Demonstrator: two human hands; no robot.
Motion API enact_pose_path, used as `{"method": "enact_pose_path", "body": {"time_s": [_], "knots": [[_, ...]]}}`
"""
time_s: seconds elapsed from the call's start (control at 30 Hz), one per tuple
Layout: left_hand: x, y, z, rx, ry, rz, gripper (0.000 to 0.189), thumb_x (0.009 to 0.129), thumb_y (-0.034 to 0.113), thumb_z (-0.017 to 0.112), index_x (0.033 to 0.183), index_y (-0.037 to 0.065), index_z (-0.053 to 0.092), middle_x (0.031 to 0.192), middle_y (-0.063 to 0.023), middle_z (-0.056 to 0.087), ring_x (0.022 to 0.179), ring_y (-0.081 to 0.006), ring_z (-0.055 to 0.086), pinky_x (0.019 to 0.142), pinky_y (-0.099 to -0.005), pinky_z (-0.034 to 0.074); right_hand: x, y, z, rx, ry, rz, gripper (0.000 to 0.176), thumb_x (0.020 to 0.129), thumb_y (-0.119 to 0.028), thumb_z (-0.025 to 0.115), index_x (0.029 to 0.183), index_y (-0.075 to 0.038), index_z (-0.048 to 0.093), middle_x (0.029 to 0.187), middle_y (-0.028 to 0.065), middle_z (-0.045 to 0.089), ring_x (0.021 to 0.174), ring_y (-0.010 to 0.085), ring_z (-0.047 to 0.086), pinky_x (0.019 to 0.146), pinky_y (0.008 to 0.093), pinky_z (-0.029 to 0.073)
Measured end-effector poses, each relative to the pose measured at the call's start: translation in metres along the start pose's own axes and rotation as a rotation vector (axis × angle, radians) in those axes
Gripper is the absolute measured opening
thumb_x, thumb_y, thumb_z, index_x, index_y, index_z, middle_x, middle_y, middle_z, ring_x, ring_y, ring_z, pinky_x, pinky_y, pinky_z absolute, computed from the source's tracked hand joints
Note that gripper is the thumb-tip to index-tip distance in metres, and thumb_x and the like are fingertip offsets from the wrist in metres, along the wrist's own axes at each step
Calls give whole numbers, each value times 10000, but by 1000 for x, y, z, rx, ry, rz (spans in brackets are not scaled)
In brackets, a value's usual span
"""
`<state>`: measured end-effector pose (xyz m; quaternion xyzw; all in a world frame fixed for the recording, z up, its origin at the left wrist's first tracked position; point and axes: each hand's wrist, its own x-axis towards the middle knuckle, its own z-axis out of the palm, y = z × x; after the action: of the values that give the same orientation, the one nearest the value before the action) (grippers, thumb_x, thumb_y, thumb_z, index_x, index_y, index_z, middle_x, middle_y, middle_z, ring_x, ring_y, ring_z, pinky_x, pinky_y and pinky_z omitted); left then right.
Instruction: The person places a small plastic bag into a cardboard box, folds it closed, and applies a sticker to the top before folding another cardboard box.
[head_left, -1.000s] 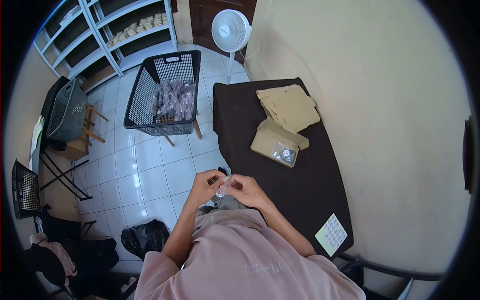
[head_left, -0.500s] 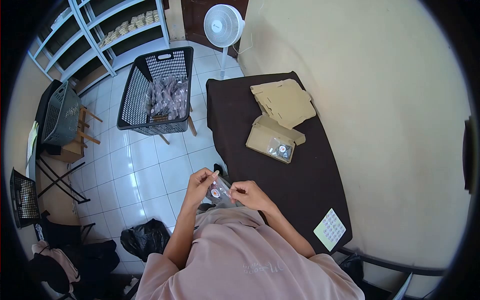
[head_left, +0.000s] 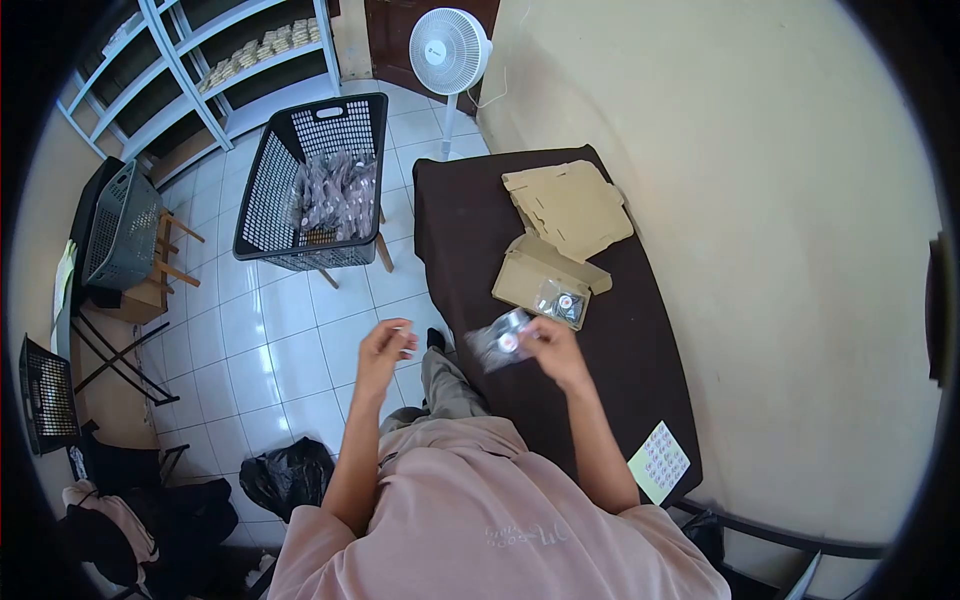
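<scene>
From where I stood, the person's right hand (head_left: 555,350) had a clear plastic packet (head_left: 488,346) pinched at one end between thumb and fingers, with a round sticker (head_left: 508,342) showing on its face. The packet was over the bench (head_left: 640,340), close to the edge on the aisle side, and just short of a small cardboard box (head_left: 515,283). In that box lay a similar stickered packet (head_left: 558,300), and a flattened cardboard piece (head_left: 572,205) was spread behind it.

The left hand (head_left: 385,350) was out over the tile floor (head_left: 335,310), well apart from the right, its fingers curled in toward the thumb. Something pale seemed to show at its fingertips, but it was too small for me to tell whether they were pinching anything.

The trouble I could see lay in that one-ended grip. Slick plastic could slide out from under the thumb, and with the bench edge so near, a slip could send the packet to the floor. The thumb also sat close to the sticker; rubbing there could crease it or lift its rim. The box looked narrow, with a packet in it and a flap (head_left: 600,278) sticking out at one side, so a careless brush of the hand could nudge it askew.
</scene>
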<state>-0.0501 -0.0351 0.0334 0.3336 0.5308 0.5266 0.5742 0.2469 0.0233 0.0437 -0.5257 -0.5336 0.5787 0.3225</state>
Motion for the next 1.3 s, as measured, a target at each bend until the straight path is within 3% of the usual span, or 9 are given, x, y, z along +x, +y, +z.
{"method": "enact_pose_path", "body": {"time_s": [0.13,0.33,0.53,0.6,0.8,1.0,1.1,1.2,1.3], "knots": [[3,-2,-12,64,122,-59,177,960,196,597,1062,56,633,874,-63,671,779,-128,624,683,-270,490,46,33,-39,167,135,110,37,898,-8,596,908,-18,630,901,75,661,794,157,655,669,306,569],[6,-7,13,130,-156,-135,203,980,225,575,1062,46,622,893,-59,655,812,-124,621,701,-266,490,84,43,-52,512,249,215,198,915,-34,568,1108,5,585,1008,136,656,870,232,680,722,369,603],[21,-13,18,213,-198,-185,215,986,237,571,1053,40,625,884,-56,659,810,-121,619,707,-265,490,94,103,-77,31,449,451,338,806,-52,707,1112,18,585,997,162,663,745,194,694,567,330,573],[34,-16,23,276,-199,-199,221,984,245,576,1052,40,625,876,-53,660,806,-121,618,699,-267,490,92,112,-82,-464,559,272,332,792,-45,705,1109,-1,614,972,145,671,781,210,699,622,336,568],[94,-25,76,366,-333,-240,221,974,251,593,1071,55,625,871,-44,656,801,-120,615,674,-264,493,87,90,-32,-726,492,-302,202,817,-101,647,1008,-61,701,1162,180,625,981,370,624,880,470,491],[163,-71,129,490,-166,59,290,899,155,680,1146,41,581,1005,-65,618,817,-123,609,668,-259,500,92,74,-21,-777,188,-204,136,833,-125,630,888,-57,733,1035,139,684,921,380,632,879,443,488],[182,-75,136,560,-98,88,399,842,144,731,1189,45,560,1036,-97,604,839,-153,615,720,-284,520,89,80,-47,-390,679,-29,118,805,-158,667,810,-46,703,855,150,679,785,364,636,775,437,484],[199,-82,141,661,-60,188,488,818,155,751,1252,65,547,1094,-135,613,880,-223,637,808,-335,535,84,82,-95,-603,1106,-95,347,700,-101,793,938,-58,545,852,137,555,846,357,549,793,464,441],[207,-73,156,761,-68,297,450,820,152,713,1222,23,559,1149,-187,618,957,-304,652,852,-397,528,87,77,-131,-583,1073,-60,425,723,-128,794,1063,-29,558,954,168,616,915,370,592,829,457,469]]}}
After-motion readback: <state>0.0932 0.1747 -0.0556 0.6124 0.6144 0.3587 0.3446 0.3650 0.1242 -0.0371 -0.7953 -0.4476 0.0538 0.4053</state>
